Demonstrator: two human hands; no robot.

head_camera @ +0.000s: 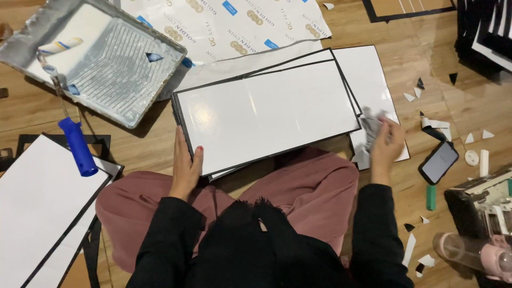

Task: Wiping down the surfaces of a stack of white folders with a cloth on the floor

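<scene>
At the far left, a stack of white boards with black edges (42, 213) lies flat on the wooden floor (426, 42). Above it, a grey paint tray (114, 109) sits on the floor, tilted relative to the frame, with a paint roller (58, 47) resting in its deep end; the roller's blue handle (78, 147) extends over the tray rim onto the floor. To the right of the tray lies a sheet of printed white wrapping paper (213, 21). In the centre, a stack of white panels with black borders (266, 114) rests across the person's lap and the floor, slightly fanned. The left hand (186, 168) grasps the lower left corner of the stack, thumb on the top face, fingers underneath. The right hand (386, 144) is closed around a crumpled grey cloth (372, 128) at the right edge of the stack, touching a lower panel. To the right of this hand, a smartphone (438, 162) lies face up on the floor, with a green marker (431, 197) just below it and small black and white paper offcuts (434, 124) scattered near both.
</scene>
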